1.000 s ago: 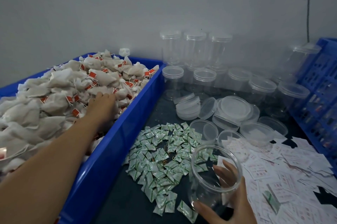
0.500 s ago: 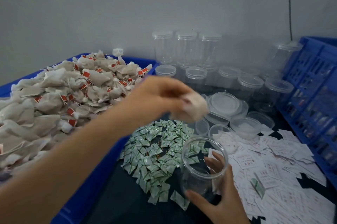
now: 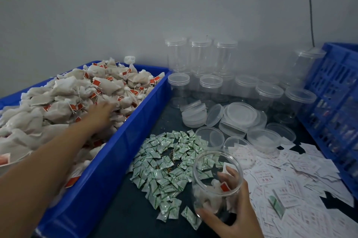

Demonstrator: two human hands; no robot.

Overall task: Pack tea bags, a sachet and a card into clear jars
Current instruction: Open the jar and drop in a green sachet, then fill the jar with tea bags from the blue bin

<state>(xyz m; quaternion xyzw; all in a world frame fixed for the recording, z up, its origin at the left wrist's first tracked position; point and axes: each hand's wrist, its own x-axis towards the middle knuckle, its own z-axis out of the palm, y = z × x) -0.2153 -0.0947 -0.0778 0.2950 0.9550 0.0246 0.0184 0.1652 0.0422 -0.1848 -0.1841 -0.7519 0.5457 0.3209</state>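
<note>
At the lower centre of the frame, an open jar (image 3: pixel 211 171) of clear plastic is gripped by the right hand (image 3: pixel 234 218). The thumb is pressed against the near side of the jar, and the fingers are seen through its wall, curled round the far side. The jar is held tilted, with its mouth turned up towards the camera. A tea bag (image 3: pixel 210 195) with a red tag is seen inside it, low in the jar.

The left hand (image 3: pixel 101 112) is stretched to the left of centre and laid on the heap of tea bags (image 3: pixel 64 102), by which the blue bin (image 3: pixel 135 127) is filled. The hand is blurred, so it cannot be told whether anything is grasped.

On the dark desk (image 3: pixel 124 216), a spread of green-and-white sachets (image 3: pixel 164 164) is found between the bin and the jar. White cards (image 3: pixel 294 177) are scattered over the lower right. Loose lids (image 3: pixel 242 115) and low clear tubs are piled right of centre. Behind them, lidded jars (image 3: pixel 201 55) are stacked against the grey wall (image 3: pixel 116 14). A blue crate (image 3: pixel 337 102) is placed at the right edge.
</note>
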